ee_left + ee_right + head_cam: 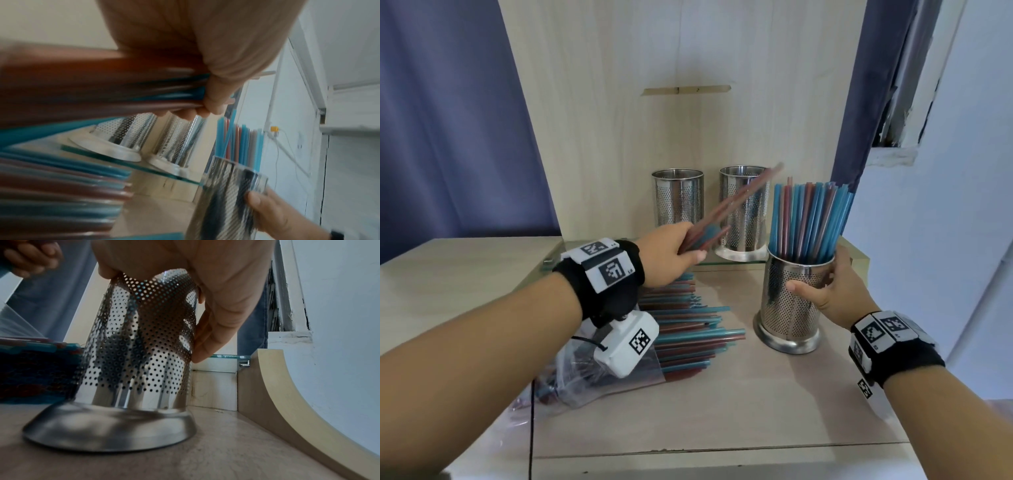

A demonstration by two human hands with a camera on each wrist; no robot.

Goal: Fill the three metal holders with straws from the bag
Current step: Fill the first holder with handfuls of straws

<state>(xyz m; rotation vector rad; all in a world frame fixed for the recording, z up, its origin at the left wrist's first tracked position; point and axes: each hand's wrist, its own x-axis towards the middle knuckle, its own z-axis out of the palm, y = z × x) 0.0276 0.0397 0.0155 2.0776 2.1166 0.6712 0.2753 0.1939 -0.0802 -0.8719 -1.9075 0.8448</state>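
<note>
My left hand (674, 251) grips a small bunch of brown and blue straws (736, 202) in the air, their far ends slanting up toward the right. My right hand (832, 291) holds the near perforated metal holder (789, 308), which stands on the table packed with blue and brown straws (811, 219). The right wrist view has my fingers (213, 331) wrapped round that holder (139, 344). Two empty holders (678, 197) (744, 212) stand on a glass shelf behind. Loose straws (688, 329) spill from a clear plastic bag (585, 380) under my left wrist.
A wooden back panel (674, 68) rises behind the holders. The glass shelf (131, 164) sits a little above the tabletop (722, 411). A blue curtain (448, 120) hangs at the left and a white wall (945, 222) stands close on the right.
</note>
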